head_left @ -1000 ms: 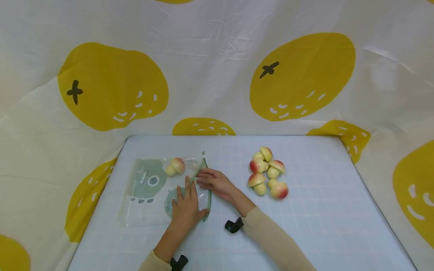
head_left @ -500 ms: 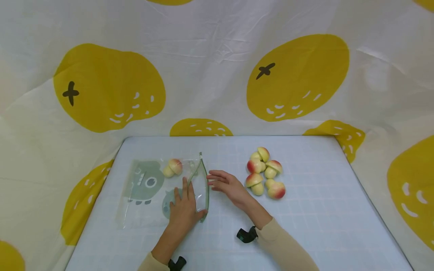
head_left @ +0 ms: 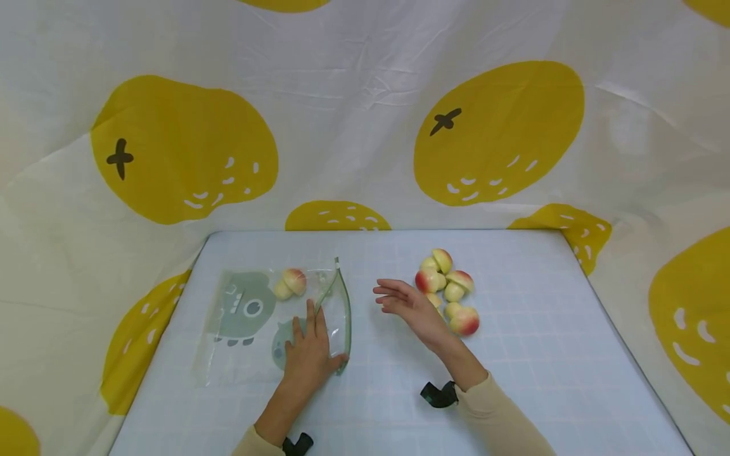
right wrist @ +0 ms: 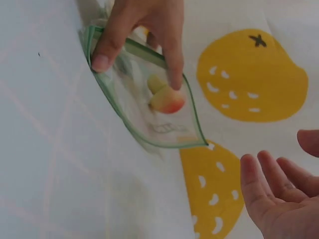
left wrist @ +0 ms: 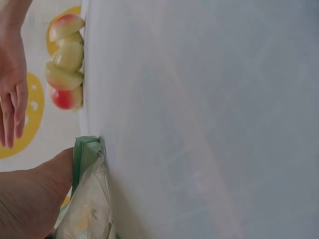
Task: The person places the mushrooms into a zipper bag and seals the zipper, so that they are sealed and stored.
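A clear zip bag (head_left: 262,370) with green cartoon prints lies flat on the table at left, its green-edged mouth (head_left: 349,310) gaping to the right. Inside it, near the far side, is one yellow-and-red toy mushroom (head_left: 291,283), also visible through the mouth in the right wrist view (right wrist: 168,99). My left hand (head_left: 308,358) rests spread on the bag, fingers straight on the upper layer, thumb at the near end of the rim. My right hand (head_left: 419,316) hovers right of the bag, fingers extended, palm side turned left, holding nothing. Several loose toy mushrooms (head_left: 464,321) sit just beyond it.
The table (head_left: 542,354) has a pale checked cover. Behind it hangs a white cloth (head_left: 353,126) printed with large yellow fruit. A black wrist camera mount (head_left: 439,394) sits at my right wrist, another (head_left: 298,444) at my left.
My right hand has left the bag's mouth and moved right toward the loose mushrooms, now overlapping one of them in the head view. My left hand stays in place on the bag.
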Motion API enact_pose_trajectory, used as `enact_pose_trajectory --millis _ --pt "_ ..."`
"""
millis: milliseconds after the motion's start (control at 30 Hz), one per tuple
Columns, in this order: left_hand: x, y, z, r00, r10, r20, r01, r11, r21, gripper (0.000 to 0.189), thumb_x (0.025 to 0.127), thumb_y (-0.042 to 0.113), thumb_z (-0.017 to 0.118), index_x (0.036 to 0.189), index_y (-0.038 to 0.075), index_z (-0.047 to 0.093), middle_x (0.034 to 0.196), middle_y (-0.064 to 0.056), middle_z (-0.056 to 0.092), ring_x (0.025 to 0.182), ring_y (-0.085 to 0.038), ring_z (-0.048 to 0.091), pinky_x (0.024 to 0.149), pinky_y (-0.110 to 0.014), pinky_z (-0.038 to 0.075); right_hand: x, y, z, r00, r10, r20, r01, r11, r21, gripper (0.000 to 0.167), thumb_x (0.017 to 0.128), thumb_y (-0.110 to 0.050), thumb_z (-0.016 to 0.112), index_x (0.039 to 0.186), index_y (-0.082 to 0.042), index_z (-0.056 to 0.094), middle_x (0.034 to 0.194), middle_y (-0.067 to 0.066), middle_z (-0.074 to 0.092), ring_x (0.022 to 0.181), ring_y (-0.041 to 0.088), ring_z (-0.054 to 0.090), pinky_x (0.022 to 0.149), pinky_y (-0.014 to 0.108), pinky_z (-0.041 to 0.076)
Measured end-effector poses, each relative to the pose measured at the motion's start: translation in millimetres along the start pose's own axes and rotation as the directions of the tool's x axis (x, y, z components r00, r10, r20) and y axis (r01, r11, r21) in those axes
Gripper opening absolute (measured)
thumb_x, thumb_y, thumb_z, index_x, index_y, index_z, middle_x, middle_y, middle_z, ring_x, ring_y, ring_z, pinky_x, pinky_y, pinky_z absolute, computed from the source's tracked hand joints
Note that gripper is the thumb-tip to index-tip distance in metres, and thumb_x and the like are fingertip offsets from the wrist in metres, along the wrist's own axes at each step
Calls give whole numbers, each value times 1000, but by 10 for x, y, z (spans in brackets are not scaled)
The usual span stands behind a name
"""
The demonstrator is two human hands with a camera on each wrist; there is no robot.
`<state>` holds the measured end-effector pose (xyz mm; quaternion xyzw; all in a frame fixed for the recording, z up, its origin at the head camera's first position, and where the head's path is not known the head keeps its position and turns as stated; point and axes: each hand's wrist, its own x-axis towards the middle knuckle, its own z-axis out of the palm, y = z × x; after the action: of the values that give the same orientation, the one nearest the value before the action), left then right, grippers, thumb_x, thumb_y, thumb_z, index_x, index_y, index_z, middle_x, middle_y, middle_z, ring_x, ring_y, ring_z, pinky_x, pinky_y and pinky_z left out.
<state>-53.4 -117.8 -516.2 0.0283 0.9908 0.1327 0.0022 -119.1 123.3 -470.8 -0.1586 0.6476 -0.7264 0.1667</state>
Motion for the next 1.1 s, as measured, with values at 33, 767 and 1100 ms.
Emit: enact_pose_trajectory --millis 33,767,1100 --pt "-2 -3 2 1000 1 2 -1 1000 -1 118 71 51 88 152 -9 27 163 -26 9 134 -61 30 87 -75 41 -22 -20 -29 1000 -4 -5 4 1000 -9 44 101 -9 60 143 -1 50 138 22 55 125 40 54 99 37 49" --pt "-7 -34 25 1000 4 15 -4 1000 -23 119 73 53 86 153 -8 24 164 -25 6 136 -60 28 87 -76 40 -333 -290 -899 973 -120 -196 86 982 -170 46 101 -10 60 143 4 46 140 26 50 123 30 56 95 27 49" --pt "7 -48 32 1000 0 20 0 1000 -27 119 73 54 86 153 -8 24 164 -24 6 136 -60 28 88 -76 40 -315 -291 -1164 921 -148 -361 22 944 -329 45 101 -15 62 141 1 51 129 9 60 115 15 56 94 17 45"
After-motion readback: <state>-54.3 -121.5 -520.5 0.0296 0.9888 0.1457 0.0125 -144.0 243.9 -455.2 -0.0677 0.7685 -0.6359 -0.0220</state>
